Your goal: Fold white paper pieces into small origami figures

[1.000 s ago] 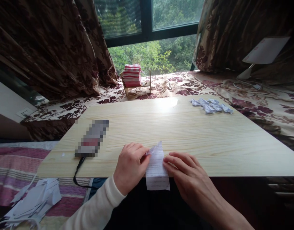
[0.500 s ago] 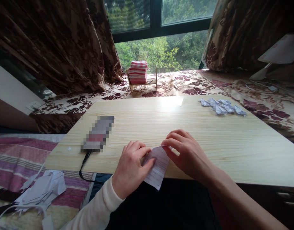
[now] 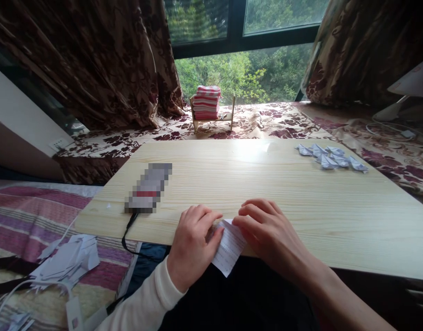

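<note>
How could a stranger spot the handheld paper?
Find the pale wood-grained table; at its near edge are the left hand and right hand. Between them is the white printed paper sheet, larger and flatter than the folded white paper pieces at far right.

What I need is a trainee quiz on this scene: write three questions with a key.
1. True or false: the folded paper pieces lie at the near left corner of the table.
2. What do the left hand and right hand both touch? A) lamp B) printed paper C) curtain
3. What colours are the cloths stacked before the window?

Key: 1. False; far right. 2. B. 3. Pinkish red and white.
</note>
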Available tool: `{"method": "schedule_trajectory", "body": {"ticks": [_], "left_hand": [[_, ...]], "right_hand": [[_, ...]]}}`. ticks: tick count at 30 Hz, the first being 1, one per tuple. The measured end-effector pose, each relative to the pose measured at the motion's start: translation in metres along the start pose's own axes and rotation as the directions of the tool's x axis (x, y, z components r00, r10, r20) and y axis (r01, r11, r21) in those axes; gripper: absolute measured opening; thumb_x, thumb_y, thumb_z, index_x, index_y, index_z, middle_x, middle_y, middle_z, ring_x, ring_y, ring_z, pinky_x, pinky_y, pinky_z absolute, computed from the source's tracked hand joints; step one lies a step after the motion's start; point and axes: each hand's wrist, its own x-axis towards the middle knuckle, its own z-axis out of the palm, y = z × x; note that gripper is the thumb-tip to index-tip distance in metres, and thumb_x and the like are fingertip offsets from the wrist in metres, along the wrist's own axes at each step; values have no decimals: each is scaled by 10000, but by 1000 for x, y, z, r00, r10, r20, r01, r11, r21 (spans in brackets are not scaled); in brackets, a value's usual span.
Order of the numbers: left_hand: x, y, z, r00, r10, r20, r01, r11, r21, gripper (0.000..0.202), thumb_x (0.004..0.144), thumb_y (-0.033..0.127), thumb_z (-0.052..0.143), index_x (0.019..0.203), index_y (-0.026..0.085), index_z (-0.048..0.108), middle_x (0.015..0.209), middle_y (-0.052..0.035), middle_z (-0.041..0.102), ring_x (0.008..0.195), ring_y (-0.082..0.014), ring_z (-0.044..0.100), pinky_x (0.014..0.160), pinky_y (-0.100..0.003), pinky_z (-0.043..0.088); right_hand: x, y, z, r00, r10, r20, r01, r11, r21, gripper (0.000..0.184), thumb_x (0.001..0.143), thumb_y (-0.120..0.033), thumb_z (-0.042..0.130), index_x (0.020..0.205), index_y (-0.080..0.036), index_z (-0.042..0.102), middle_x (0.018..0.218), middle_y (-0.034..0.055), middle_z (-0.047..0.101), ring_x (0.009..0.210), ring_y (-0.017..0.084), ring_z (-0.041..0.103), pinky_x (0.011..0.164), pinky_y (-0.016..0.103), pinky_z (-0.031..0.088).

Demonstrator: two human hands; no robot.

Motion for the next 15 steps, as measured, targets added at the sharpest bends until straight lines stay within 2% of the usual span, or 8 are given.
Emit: {"method": "schedule_trajectory", "body": {"ticks": [5, 15], "left_hand": [[-6, 0, 1, 999, 34, 13, -34, 997, 70, 124, 860, 168, 548, 932, 172, 649, 878, -60, 598, 877, -225, 514, 798, -394, 425], [-7, 2, 1, 999, 37, 33, -40, 992, 119, 174, 879, 197, 522, 981, 173, 660, 894, -67, 590, 882, -228, 497, 804, -397, 424]], "right_hand": [[-3, -3, -1, 1000, 4, -6, -4, 999, 39, 139, 876, -88, 545, 897, -165, 658, 906, 52, 679, 985, 224, 521, 847, 347, 375], [-7, -11, -7, 999, -7, -36, 8, 999, 35, 177, 897, -96, 510, 899, -169, 671, 919, 40, 711, 999, 227, 533, 849, 345, 376]]}}
